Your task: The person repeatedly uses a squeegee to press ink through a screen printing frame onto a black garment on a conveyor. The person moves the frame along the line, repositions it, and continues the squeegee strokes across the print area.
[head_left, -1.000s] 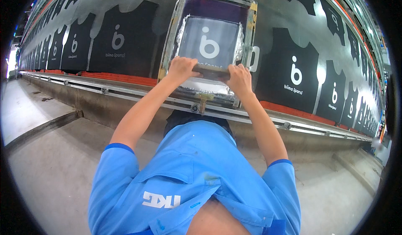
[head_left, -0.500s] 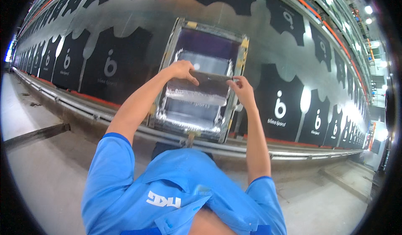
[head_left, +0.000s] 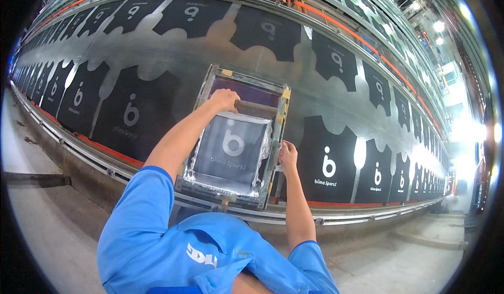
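Note:
A screen-printing frame [head_left: 282, 116] with taped, worn edges lies over the long printing table in front of me. Its mesh window shows a pale emblem with lettering below. Near the far end of the window, my left hand [head_left: 226, 100] is closed on a squeegee [head_left: 257, 110], a dark bar lying across the mesh; part of the bar is hidden under the fingers. My right hand [head_left: 287, 154] is at the frame's right side, fingers curled against its edge, apart from the squeegee.
Black cut fabric pieces [head_left: 336, 157] with white prints lie in rows on the shiny table [head_left: 173, 47]. A metal rail [head_left: 367, 213] follows the near edge, above a concrete floor [head_left: 31, 210]. Orange strips [head_left: 362, 47] edge the far side, with another table of pieces beyond.
The squeegee has gone from mid-window to the far end of the frame. My right hand has left it for the frame's right side. The view has shifted, showing more of the far side.

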Available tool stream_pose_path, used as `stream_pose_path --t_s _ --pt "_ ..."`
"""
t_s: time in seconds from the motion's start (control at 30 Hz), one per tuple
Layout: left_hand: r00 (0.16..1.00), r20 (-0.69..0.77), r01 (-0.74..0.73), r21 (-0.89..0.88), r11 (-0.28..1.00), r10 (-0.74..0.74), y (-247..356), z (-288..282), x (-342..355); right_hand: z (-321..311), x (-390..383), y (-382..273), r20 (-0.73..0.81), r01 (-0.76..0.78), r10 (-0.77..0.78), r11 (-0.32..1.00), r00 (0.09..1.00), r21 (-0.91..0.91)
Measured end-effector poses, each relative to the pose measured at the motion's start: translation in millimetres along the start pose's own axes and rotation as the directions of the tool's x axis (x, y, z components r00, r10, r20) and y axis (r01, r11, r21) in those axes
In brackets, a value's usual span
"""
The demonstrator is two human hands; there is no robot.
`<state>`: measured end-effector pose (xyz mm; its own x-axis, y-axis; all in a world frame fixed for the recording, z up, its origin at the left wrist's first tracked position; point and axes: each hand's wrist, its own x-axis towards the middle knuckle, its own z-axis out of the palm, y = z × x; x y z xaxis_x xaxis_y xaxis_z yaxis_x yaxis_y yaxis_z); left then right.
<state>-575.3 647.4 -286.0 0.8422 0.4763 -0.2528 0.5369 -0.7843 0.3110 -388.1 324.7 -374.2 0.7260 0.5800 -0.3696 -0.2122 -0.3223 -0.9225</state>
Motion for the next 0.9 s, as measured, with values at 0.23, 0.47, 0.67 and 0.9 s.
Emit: stream_pose_path --t_s 0.23,0.47,0.67,0.9 --pt "0.982 -0.189 -0.046 -0.126 0.991 0.021 40 63 -134 -17 10 -4 -0.031 0.248 -0.259 0.948 0.965 -0.199" --pt "0.879 -0.474 -0.117 -0.099 0.988 0.056 95 162 -310 4 2 -13 -0.191 0.301 -0.337 0.933 0.922 -0.195" --pt "0.91 -0.414 -0.046 -0.098 0.994 0.002 55 155 -346 71 -29 -37 -0.281 0.266 -0.388 0.883 0.878 -0.387" --pt "0.944 -0.268 0.179 -0.081 0.981 -0.194 -160 69 -415 291 -74 -10 -0.208 0.42 -0.484 0.862 0.85 -0.285"
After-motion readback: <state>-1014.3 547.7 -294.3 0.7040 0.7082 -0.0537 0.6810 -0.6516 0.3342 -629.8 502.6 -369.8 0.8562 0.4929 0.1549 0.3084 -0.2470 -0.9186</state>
